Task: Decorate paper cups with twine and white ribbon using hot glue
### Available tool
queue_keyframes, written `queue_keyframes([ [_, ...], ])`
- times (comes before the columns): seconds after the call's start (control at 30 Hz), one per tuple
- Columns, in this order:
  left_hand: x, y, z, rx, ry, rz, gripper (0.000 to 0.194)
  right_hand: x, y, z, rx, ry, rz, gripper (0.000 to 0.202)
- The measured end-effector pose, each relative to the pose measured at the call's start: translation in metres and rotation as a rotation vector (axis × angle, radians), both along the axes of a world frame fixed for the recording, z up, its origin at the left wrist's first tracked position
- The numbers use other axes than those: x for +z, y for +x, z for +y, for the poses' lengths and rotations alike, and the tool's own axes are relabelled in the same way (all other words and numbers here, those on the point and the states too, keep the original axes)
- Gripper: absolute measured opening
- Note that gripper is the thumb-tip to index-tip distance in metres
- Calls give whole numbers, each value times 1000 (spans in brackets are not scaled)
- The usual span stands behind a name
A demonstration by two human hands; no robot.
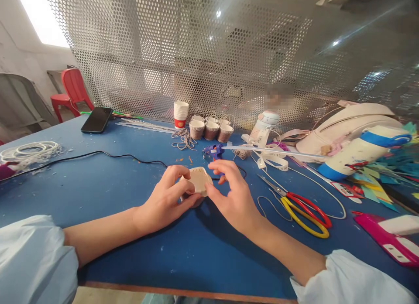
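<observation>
In front of me, a small cream paper cup (199, 182) is tilted with its pale round mouth facing me; a darker outside shows below its rim. My left hand (173, 191) grips it from the left, fingers over the rim and thumb underneath. At its right edge is my right hand (231, 190), its thumb against the rim and its other fingers raised and apart. Beyond the hands lies a purple glue gun (214, 152) with a long clear glue stick (278, 151) reaching right. Farther back stand several cord-wrapped cups (211, 130) with handles.
Scissors (299, 210) with red and yellow handles lie right of my hands beside loose cord. A black cable (113, 155) crosses the blue table (131, 260). Around stand stacked paper cups (181, 114), a phone (97, 120), a bottle (363, 153), a bag (347, 125) and a pink power strip (386, 240).
</observation>
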State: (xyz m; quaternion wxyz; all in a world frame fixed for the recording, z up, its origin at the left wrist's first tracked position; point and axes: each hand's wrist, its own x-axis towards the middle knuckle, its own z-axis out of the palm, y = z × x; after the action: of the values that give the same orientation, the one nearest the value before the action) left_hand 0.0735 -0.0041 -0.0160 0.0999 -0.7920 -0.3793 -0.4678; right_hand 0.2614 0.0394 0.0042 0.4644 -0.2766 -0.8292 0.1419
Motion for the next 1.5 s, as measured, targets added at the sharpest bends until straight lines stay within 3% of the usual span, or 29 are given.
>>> queue_keyframes([
  [0.13, 2, 3, 1, -24, 20, 38, 9, 3, -7, 15, -96, -444, -72, 32],
  [0.23, 1, 3, 0, -64, 25, 49, 9, 1, -4, 25, -4, -622, -35, 22],
  [0.33, -1, 0, 2, -106, -22, -14, 12, -1, 1, 28, 93, -726, 74, 25],
  [0.73, -1, -2, 4, -97, -113, -62, 31, -6, 1, 18, 55, -899, 303, 30],
  [1.17, 1, -4, 4, -156, -161, -54, 32, -1, 1, 14, 195, -1136, 459, 31],
  [1.27, 2, -4, 3, -146, -217, -71, 36, -1, 3, 13, 183, -1095, 429, 29],
  [1.33, 2, -4, 3, -140, -270, -100, 38, -1, 6, 12, 140, -966, 358, 26],
  [1.4, 2, -5, 5, -144, -325, -147, 37, 1, 12, 11, 80, -669, 251, 19],
  [1.5, 3, -6, 8, -183, -390, -227, 34, 5, 20, 12, 126, -12, 6, 24],
])
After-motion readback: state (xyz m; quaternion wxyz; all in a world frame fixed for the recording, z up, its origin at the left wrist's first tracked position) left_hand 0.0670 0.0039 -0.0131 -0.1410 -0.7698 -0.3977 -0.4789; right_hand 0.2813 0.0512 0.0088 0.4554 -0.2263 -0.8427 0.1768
